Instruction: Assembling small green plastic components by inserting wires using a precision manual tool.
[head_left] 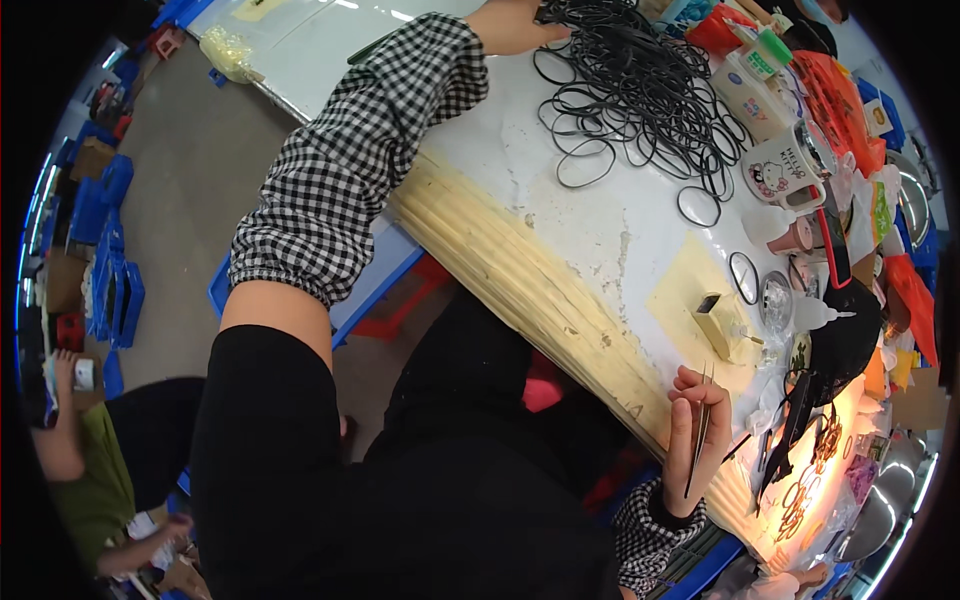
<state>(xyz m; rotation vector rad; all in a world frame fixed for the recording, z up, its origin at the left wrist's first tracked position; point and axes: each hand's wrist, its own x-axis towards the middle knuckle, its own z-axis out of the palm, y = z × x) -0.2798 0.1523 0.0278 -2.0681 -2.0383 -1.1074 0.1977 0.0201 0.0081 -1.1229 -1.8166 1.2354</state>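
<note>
Black loops, one tangled pile set back from the near edge of the tabletop; left hand at the pile, grip impossible to tell; right hand holding tweezers by that edge; step apparently loop-picking, the next move calling for one eased free.

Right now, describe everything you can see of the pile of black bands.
The pile is a tangled heap of thin, rubbery-looking black loops on the white tabletop, running off the picture's top edge, dense there, looser toward the person. The left hand is at its left edge, apparently touching it.
</note>
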